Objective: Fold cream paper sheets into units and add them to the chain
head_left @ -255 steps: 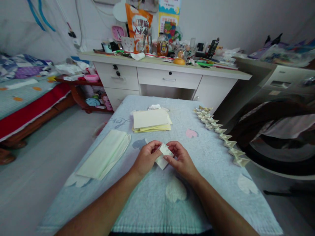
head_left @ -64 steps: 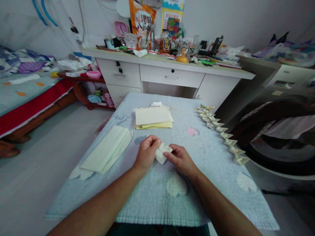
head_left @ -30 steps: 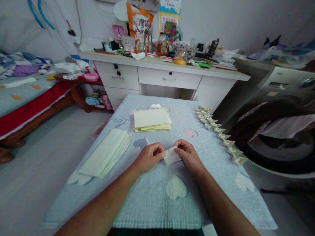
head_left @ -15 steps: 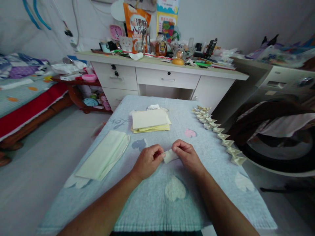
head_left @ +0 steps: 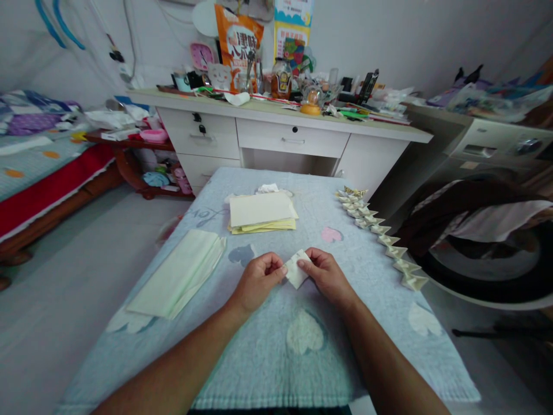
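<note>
A small folded piece of pale paper (head_left: 297, 271) is held just above the cloth-covered table, between both hands. My left hand (head_left: 261, 280) pinches its left corner between thumb and forefinger. On the other side, my right hand (head_left: 327, 273) grips the right edge, thumb on top. Beyond the hands lies a stack of cream and yellow paper sheets (head_left: 261, 211). To the left rests a larger pile of folded pale green paper (head_left: 179, 274). Along the right edge runs a row of folded paper pieces (head_left: 395, 252), pointed in shape.
A light blue patterned cloth (head_left: 259, 357) covers the table. Crumpled white paper (head_left: 268, 188) sits behind the stack. A white desk (head_left: 294, 138) crowded with small items stands beyond, with a washing machine (head_left: 488, 147) at right and a bed (head_left: 47, 167) at left.
The held paper has turned from a narrow strip to a diamond-like square facing up. Both hands stay in nearly the same place, and the view has shifted slightly.
</note>
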`<state>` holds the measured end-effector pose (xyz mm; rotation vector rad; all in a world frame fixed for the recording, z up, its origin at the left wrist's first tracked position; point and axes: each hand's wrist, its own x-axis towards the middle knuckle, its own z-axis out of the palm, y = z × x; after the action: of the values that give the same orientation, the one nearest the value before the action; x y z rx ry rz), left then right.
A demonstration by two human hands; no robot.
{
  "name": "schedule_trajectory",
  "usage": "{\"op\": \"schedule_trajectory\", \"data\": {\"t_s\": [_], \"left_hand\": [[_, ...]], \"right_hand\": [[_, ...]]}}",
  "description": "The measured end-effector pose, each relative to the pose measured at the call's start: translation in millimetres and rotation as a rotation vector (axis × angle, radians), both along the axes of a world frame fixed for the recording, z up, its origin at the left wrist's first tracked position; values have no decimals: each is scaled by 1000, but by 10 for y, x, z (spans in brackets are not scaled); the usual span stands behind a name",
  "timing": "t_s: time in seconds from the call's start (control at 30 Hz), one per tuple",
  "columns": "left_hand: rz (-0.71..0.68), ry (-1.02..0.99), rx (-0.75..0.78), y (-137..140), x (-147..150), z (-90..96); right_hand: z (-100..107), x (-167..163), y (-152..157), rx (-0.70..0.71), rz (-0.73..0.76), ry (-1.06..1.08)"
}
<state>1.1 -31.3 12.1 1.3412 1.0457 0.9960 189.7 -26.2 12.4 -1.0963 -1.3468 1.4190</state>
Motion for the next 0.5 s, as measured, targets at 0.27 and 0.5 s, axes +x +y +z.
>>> {"op": "schedule_trajectory", "data": {"t_s": [0.27,0.5], "left_hand": [[71,-41,-38,1,30,32],[4,-9,8,26,21,-4]], "right_hand": [[-7,-45,3,0,-16,-36],[-10,-1,9,27,-56,-28]]}}
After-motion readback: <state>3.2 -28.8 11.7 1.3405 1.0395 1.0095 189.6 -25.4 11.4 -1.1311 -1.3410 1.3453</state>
